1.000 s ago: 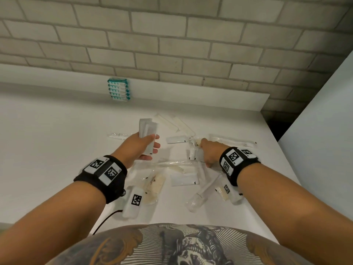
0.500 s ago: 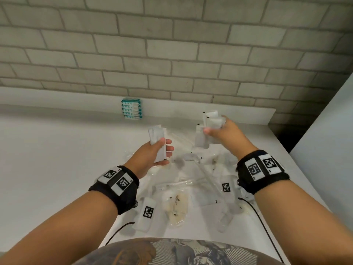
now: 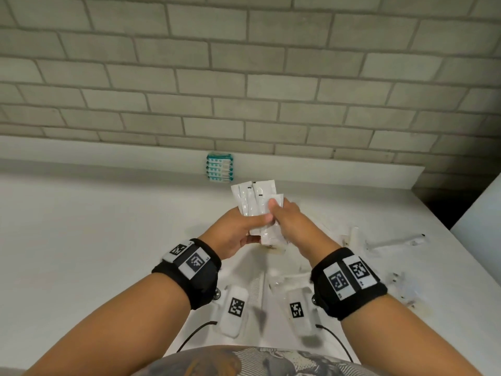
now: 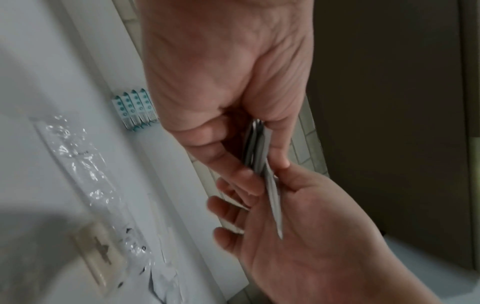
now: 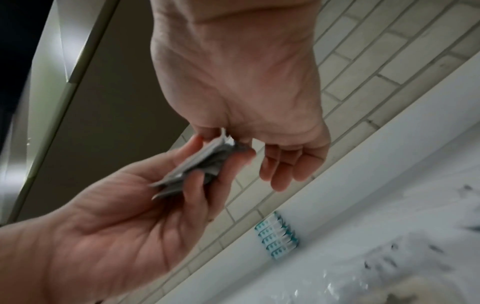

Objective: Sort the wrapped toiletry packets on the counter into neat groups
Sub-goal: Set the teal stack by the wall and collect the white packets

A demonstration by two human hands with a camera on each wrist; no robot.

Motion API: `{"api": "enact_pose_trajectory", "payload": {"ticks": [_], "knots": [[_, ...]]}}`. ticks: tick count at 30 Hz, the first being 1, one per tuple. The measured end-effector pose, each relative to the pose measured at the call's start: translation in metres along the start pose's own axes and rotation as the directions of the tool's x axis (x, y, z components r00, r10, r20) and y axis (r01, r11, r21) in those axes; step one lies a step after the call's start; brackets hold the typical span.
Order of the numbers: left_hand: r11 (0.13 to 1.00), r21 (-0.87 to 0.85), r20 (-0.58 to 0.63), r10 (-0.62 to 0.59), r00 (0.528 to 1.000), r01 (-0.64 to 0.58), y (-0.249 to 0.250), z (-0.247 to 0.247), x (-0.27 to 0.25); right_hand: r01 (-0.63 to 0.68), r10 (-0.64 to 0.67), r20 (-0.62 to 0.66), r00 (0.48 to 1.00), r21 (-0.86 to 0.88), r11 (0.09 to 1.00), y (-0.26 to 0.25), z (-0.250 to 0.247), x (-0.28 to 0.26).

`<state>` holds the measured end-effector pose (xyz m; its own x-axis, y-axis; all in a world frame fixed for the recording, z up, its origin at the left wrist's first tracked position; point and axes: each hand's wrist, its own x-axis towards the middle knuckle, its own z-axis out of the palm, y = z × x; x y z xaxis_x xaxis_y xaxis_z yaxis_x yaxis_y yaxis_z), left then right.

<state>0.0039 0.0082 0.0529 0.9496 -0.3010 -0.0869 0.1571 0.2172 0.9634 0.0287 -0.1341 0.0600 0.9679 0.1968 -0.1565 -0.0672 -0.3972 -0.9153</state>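
Your white counter (image 3: 81,240) runs from the near edge back to a low ledge under the grey brick wall (image 3: 244,77), smooth and matte, and it carries everything here. Half a second ago your hands were apart, each lifting its own share of packets; now they have met above the middle of the counter and the two shares are merging into one fan. That reads as one group nearly gathered, ready to be squared up and set down.

Your left hand (image 3: 238,234) holds the white packets (image 3: 256,200) upright, thumb across the front and fingers curled behind, a firm pinch on the lower half. Your right hand (image 3: 287,221) pinches the packet nearest it between thumb and fingertip, the other fingers hanging loose, feeding it against the stack. The packets are flat, narrow rectangles of matte white paper with small black marks near the top; from the wrist views they show as thin grey edges pressed together.

Against the back ledge, the teal packets (image 3: 220,169) already stand as a tidy stack of five, printed with dots and stripes. Along the right side and the near middle of the counter, loose clear wrappers (image 3: 395,241) lie scattered, long, crinkled and glossy, so most of the sorting is not yet done.
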Motion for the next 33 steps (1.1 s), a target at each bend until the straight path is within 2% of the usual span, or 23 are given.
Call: {"api": "enact_pose_trajectory", "payload": {"ticks": [2, 4, 8, 10, 12, 13, 15, 18, 21, 22, 24, 26, 28, 30, 31, 33], "knots": [[1.000, 0.010, 0.001, 0.026, 1.000, -0.026, 0.003, -0.010, -0.003, 0.034, -0.034, 0.009, 0.999, 0.066, 0.997, 0.004, 0.012, 0.002], [0.999, 0.020, 0.001, 0.039, 0.999, -0.039, 0.004, -0.019, -0.005, 0.092, -0.081, -0.073, 0.994, 0.159, 0.983, -0.001, 0.016, -0.002], [1.000, -0.011, -0.035, 0.005, 0.999, -0.005, 0.001, -0.035, -0.008, 0.174, -0.152, -0.186, 0.971, 0.110, 0.979, -0.009, 0.013, -0.003], [0.998, -0.061, -0.085, -0.035, 0.996, 0.030, 0.001, -0.043, -0.009, 0.258, -0.207, -0.315, 0.926, 0.129, 0.957, -0.014, 0.012, -0.001], [0.989, -0.139, -0.099, -0.067, 0.993, 0.053, 0.002, -0.052, -0.009, 0.396, -0.297, -0.413, 0.861, 0.178, 0.901, -0.019, 0.012, 0.000], [0.982, -0.180, -0.095, -0.074, 0.993, 0.056, 0.003, -0.056, -0.009, 0.446, -0.348, -0.412, 0.842, 0.171, 0.878, -0.021, 0.014, -0.001], [0.966, -0.253, -0.089, -0.071, 0.993, 0.047, 0.006, -0.064, -0.010, 0.494, -0.438, -0.328, 0.837, 0.109, 0.862, -0.017, 0.025, -0.002], [0.966, -0.258, -0.105, -0.029, 0.994, 0.001, 0.012, -0.075, -0.008, 0.456, -0.443, -0.179, 0.879, 0.038, 0.889, -0.006, 0.043, -0.005], [0.990, -0.136, -0.111, 0.025, 0.993, -0.040, 0.014, -0.083, -0.006, 0.402, -0.391, -0.135, 0.910, 0.066, 0.913, -0.001, 0.049, -0.003], [0.992, -0.114, -0.123, 0.039, 0.992, -0.053, 0.014, -0.084, -0.006, 0.403, -0.392, -0.142, 0.909, 0.063, 0.913, -0.001, 0.048, -0.002], [0.992, -0.096, -0.151, 0.062, 0.987, -0.077, 0.013, -0.087, -0.004, 0.421, -0.403, -0.235, 0.885, 0.031, 0.906, -0.006, 0.048, 0.001], [0.992, -0.098, -0.163, 0.067, 0.984, -0.084, 0.012, -0.088, -0.003, 0.359, -0.307, -0.345, 0.887, 0.095, 0.929, -0.016, 0.046, 0.003], [0.995, -0.065, -0.129, 0.070, 0.989, -0.079, 0.010, -0.089, -0.003, 0.252, -0.196, -0.302, 0.933, 0.159, 0.955, -0.025, 0.045, 0.008], [0.998, -0.018, -0.071, 0.056, 0.996, -0.057, 0.010, -0.088, -0.004, 0.193, -0.170, -0.211, 0.963, 0.094, 0.977, -0.029, 0.047, 0.013], [0.999, -0.006, -0.047, 0.048, 0.998, -0.048, 0.010, -0.088, -0.006, 0.195, -0.177, -0.200, 0.964, 0.076, 0.978, -0.030, 0.050, 0.015], [0.999, -0.007, -0.036, 0.039, 0.999, -0.040, 0.009, -0.091, -0.007, 0.219, -0.179, -0.275, 0.945, 0.122, 0.968, -0.031, 0.056, 0.019]]}}
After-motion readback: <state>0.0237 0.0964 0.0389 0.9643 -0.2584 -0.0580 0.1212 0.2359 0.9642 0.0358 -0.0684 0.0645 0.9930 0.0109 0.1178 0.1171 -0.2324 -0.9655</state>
